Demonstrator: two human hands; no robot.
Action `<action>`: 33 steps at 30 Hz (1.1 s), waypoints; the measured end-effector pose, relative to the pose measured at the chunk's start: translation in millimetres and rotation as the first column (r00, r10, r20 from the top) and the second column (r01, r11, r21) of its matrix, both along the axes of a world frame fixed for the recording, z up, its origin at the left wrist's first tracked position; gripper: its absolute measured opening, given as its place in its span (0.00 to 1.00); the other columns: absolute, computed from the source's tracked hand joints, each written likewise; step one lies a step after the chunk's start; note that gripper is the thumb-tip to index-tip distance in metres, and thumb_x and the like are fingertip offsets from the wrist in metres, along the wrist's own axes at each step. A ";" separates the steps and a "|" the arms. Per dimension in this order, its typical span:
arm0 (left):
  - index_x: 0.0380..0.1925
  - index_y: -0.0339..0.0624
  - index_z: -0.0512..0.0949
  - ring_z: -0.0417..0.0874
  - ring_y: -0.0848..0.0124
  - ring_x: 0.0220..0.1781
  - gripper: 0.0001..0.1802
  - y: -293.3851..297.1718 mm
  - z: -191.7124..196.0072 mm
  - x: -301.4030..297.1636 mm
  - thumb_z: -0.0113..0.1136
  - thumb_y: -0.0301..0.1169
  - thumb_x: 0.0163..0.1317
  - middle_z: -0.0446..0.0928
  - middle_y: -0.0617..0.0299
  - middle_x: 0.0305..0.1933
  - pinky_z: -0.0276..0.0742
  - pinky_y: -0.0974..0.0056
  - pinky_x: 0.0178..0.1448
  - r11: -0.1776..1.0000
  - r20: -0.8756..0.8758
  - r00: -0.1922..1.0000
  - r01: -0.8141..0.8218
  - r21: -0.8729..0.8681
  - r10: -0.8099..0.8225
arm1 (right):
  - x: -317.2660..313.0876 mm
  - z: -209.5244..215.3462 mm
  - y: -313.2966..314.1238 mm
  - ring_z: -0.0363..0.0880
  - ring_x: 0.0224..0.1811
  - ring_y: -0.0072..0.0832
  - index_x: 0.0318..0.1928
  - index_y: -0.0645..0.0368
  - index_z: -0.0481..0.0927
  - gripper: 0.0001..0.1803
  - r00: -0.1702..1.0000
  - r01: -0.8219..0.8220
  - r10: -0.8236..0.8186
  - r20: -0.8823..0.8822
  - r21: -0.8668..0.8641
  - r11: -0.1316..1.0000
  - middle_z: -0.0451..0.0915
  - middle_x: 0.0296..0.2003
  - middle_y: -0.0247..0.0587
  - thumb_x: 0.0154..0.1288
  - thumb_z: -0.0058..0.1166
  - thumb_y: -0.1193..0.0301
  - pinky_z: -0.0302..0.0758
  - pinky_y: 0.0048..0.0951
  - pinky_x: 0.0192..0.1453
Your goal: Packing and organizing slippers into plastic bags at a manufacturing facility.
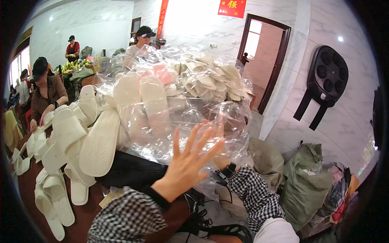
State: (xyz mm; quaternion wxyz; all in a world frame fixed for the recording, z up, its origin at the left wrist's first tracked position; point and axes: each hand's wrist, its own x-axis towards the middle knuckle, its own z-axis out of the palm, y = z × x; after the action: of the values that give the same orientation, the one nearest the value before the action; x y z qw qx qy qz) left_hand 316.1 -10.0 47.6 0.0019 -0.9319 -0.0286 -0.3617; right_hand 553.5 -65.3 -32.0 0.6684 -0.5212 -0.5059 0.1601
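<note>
My left hand (pixel 187 165) is raised with its fingers spread, in front of a large clear plastic bag (pixel 182 135), and holds nothing. Behind it, my right hand (pixel 220 158) reaches up at the bag, partly covered by the film and by my left hand; its visible fingers look stretched out. I cannot tell whether it is inside the bag. A black band with a small device (pixel 227 171) circles my right wrist. Cream slippers (pixel 154 101) show through clear plastic just beyond. To the left, several more cream slippers (pixel 101 141) lie heaped, one with its textured sole towards me.
Cream slipper parts (pixel 210 77) and a pink piece (pixel 163 73) are piled at the far side. One person (pixel 50 93) works at the left, another (pixel 139 46) stands opposite. Green sacks (pixel 306 184) stand at right, below a black massage cushion (pixel 329 75) on the wall.
</note>
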 end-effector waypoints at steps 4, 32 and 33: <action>0.69 0.60 0.63 0.52 0.56 0.78 0.40 19.3 -20.6 19.7 0.60 0.26 0.53 0.58 0.64 0.75 0.41 0.33 0.75 0.993 0.000 1.000 -0.007 0.114 0.007 | -3.2 24.2 -23.9 0.81 0.50 0.42 0.66 0.56 0.67 0.31 0.948 -0.139 0.177 -0.264 0.155 0.978 0.77 0.56 0.53 0.69 0.53 0.53 0.80 0.36 0.50; 0.65 0.69 0.69 0.61 0.49 0.74 0.27 53.4 -57.0 -6.4 0.54 0.49 0.66 0.65 0.60 0.72 0.49 0.25 0.69 0.972 -0.583 0.782 0.126 -0.197 -0.219 | 107.6 89.9 -28.2 0.79 0.45 0.33 0.64 0.63 0.70 0.27 0.770 0.308 0.004 0.638 -0.377 0.874 0.77 0.53 0.44 0.64 0.50 0.70 0.74 0.30 0.54; 0.65 0.69 0.69 0.61 0.49 0.74 0.27 54.5 -57.9 -6.6 0.54 0.49 0.66 0.65 0.60 0.72 0.49 0.25 0.69 0.972 -0.587 0.780 0.122 -0.200 -0.219 | 91.2 112.4 -20.3 0.80 0.46 0.32 0.61 0.62 0.74 0.24 0.749 0.290 0.034 0.662 -0.373 0.881 0.79 0.52 0.44 0.64 0.51 0.69 0.74 0.31 0.54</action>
State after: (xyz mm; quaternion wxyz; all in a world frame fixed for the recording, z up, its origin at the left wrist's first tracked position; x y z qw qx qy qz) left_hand 309.6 44.5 -10.3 -0.0925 -0.9944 0.0307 -0.0406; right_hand 644.7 -85.5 80.4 0.3193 -0.7191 -0.6163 0.0346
